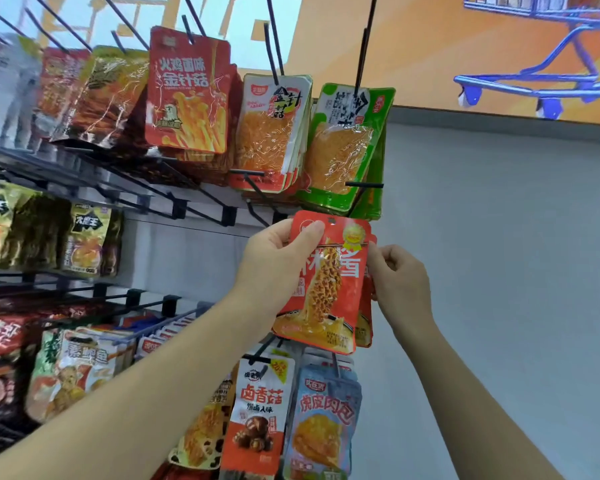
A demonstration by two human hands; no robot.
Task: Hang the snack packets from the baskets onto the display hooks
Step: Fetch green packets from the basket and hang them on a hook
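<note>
Both forearms enter from the lower edge, cut off by the frame, and rise toward the rack. The left hand (274, 261) and right hand (399, 275) hold a red snack packet (329, 289) between them. The packet stands nearly upright, its long axis vertical with a slight lean, the top edge tipped to the right. Its printed face is turned toward the camera and its hang hole (332, 221) is uppermost.

The left grip pinches the upper left corner, thumb pressed flat on the front; the fingers behind are hidden. The right grip is curled, its thumb and forefinger pinching the packet's right edge below the top corner. Most of the packet hangs below both grips.

Further red packets (365, 323) show just behind its right edge; their number cannot be told. Whether a hook passes through the hole cannot be made out.

Below hang a mushroom packet (260, 410) and a blue packet (323, 420). Above, green packets (347, 150) and orange-and-white packets (274, 133) hang on black display hooks (364, 185). The left-hand rows are blurred. Behind stands a grey wall (499, 237).
</note>
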